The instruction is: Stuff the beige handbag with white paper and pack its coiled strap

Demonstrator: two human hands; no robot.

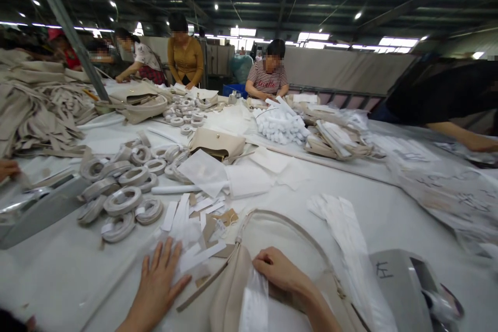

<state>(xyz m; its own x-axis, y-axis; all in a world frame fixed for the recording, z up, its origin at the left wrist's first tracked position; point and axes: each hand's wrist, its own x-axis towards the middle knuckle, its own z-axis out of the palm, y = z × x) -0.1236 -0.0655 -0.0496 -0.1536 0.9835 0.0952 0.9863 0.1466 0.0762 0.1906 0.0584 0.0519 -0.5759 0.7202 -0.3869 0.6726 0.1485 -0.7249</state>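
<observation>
A cream handbag (229, 290) lies at the near edge of the white table (58, 280), its long strap (288, 225) looping away from me. My right hand (278, 270) rests on the bag with fingers curled over a strip of white paper (254, 306) that lies across it. My left hand (157, 282) lies flat on the table just left of the bag, fingers spread, touching loose white paper strips (187, 218) and brown tags (227, 217).
Coiled straps (124, 199) pile up at the left beside a grey tray (35, 212). Another cream bag (218, 144) and tissue sheets (241, 179) lie mid-table. A grey tape dispenser (408, 282) sits near right. Several people work around the far and right sides.
</observation>
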